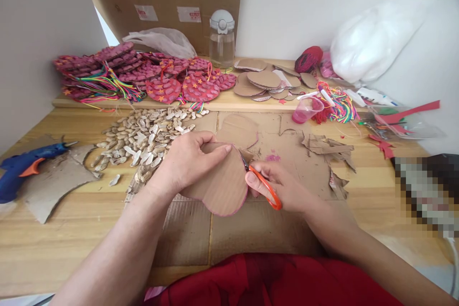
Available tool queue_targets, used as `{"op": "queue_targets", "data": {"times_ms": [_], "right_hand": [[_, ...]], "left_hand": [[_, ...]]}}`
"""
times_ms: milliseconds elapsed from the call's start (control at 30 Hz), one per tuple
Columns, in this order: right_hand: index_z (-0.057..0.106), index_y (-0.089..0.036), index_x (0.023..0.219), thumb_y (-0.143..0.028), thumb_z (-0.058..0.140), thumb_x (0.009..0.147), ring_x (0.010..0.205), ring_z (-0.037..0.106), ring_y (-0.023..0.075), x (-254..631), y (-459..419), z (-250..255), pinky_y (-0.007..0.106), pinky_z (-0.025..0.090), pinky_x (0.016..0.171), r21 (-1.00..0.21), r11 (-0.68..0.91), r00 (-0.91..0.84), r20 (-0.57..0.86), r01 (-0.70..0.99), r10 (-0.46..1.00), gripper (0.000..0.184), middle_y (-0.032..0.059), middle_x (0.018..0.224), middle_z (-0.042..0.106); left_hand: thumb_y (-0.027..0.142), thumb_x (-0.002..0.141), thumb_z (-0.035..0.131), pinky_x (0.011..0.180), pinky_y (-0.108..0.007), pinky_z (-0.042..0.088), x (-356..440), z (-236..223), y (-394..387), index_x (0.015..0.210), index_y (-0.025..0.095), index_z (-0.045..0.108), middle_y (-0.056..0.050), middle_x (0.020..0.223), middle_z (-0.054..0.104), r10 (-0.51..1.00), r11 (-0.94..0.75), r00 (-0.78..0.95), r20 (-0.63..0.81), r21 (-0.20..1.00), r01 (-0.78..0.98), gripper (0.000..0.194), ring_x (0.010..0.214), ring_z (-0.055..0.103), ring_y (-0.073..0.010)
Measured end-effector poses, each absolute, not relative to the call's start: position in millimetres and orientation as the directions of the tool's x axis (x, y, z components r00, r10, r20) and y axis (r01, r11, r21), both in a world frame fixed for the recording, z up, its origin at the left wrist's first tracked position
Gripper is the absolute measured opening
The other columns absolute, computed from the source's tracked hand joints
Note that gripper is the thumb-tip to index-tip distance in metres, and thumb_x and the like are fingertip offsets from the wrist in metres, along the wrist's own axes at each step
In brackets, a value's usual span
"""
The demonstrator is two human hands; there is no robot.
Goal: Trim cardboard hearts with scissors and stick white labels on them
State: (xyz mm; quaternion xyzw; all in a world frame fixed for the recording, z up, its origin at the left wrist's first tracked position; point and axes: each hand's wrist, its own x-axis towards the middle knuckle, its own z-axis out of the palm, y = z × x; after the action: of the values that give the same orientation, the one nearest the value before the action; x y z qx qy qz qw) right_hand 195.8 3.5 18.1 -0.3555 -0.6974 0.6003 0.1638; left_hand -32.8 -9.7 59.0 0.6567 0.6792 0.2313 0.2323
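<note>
Brown corrugated card [224,179], lobed, with a pink line along the near edge. Lies at centre, over a larger sheet [308,167] on the bench [376,215]. Judged light, fairly stiff, dry and unlikely to slip; liable to crease or crush if pinched hard. Best taken flat, thumb above and fingers beneath, well back from the edge being worked. Gripped at far left by the left hand [191,158], closed on it, with thumb pressed on the upper face and fingers mostly hidden. At right, scissors [264,182] by the orange handle in the closed right hand [285,186], blades at the far right edge of the card. Unable to judge gap between blades.

Containers: at far centre, a lidded bottle [222,20], part filled with clear liquid [221,52]. To the right, a clear cup [311,101] with pink matter [300,115] at the bottom. Farther right, a clear box [430,131] with red strips [428,107] and small items, not all identifiable. At far right, a bulging white bag [369,48], contents unreadable.
</note>
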Motion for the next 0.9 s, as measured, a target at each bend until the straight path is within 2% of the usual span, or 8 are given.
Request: {"op": "queue_targets", "data": {"times_ms": [333,567,700,900], "right_hand": [[0.043,-0.02,0.07,-0.056,0.058,0.091,0.059,0.036,0.0106,198,5,20,0.027,0.023,0.054,-0.933,0.097,-0.691,-0.183,0.346,0.699,0.045,-0.0045,0.065,0.038],[0.043,-0.02,0.069,-0.059,0.058,0.09,0.059,0.037,0.0107,197,7,18,0.027,0.024,0.054,-0.928,0.124,-0.688,-0.167,0.352,0.706,0.047,-0.0042,0.065,0.04],[0.042,-0.02,0.068,-0.063,0.054,0.091,0.056,0.038,0.0105,198,6,13,0.027,0.023,0.053,-0.943,0.073,-0.685,-0.181,0.325,0.706,0.05,-0.0042,0.062,0.042],[0.043,-0.021,0.072,-0.063,0.051,0.093,0.054,0.039,0.0103,198,4,4,0.026,0.028,0.052,-0.964,-0.065,-0.683,-0.229,0.257,0.694,0.048,-0.0048,0.059,0.044]], "left_hand": [[0.06,0.079,0.06,0.057,-0.029,0.033,-35,63,-9,0.066,0.02,0.063,0.002,0.061,0.059,0.995,0.087,-0.092,-0.026,0.639,0.764,0.043,0.059,0.051,-0.0145],[0.062,0.08,0.058,0.056,-0.028,0.031,-35,59,-9,0.065,0.019,0.062,0.001,0.06,0.058,0.997,0.074,-0.074,-0.028,0.65,0.756,0.045,0.059,0.05,-0.0148],[0.062,0.081,0.058,0.055,-0.028,0.031,-33,57,-9,0.066,0.019,0.062,0.001,0.059,0.058,0.996,0.083,-0.086,-0.027,0.647,0.758,0.046,0.058,0.049,-0.0147],[0.062,0.082,0.057,0.055,-0.028,0.031,-32,56,-8,0.064,0.02,0.061,0.002,0.058,0.056,0.995,0.078,-0.1,-0.003,0.645,0.76,0.046,0.057,0.048,-0.014]]}}
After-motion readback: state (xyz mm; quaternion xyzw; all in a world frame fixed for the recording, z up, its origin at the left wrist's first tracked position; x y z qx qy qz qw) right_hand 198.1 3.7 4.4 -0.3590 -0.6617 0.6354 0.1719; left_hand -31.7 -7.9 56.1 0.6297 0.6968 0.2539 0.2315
